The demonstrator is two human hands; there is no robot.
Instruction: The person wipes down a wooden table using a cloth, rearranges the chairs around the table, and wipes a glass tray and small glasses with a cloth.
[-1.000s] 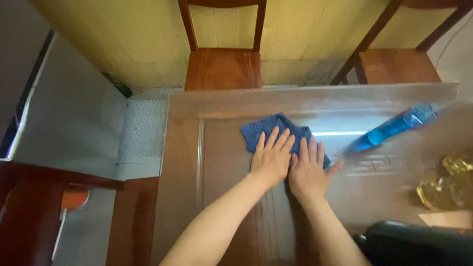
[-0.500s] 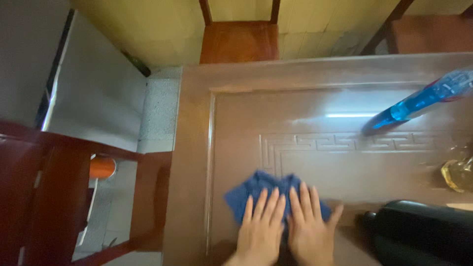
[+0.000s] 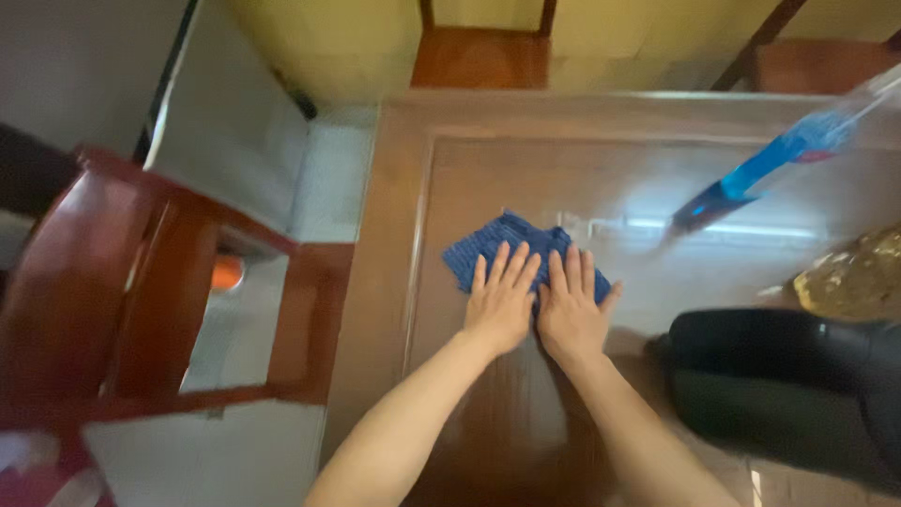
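Since half a second ago the cloth (image 3: pixel 511 252) has slid farther up the table (image 3: pixel 394 188) under the flat, open left hand (image 3: pixel 500 300) and right hand (image 3: pixel 570 310), its near half hidden beneath them, long axis left-right, while the blurred bottle (image 3: pixel 770 174) holds blue liquid.

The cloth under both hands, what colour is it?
Blue, with a faint woven texture: the cloth shows in the head view.

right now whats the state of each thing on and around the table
blue cloth: crumpled, flat under both palms
left hand: open, fingers spread on cloth
right hand: open, pressing cloth
blue spray bottle: on the table, apart from hands
black bag: resting on table
table: glossy
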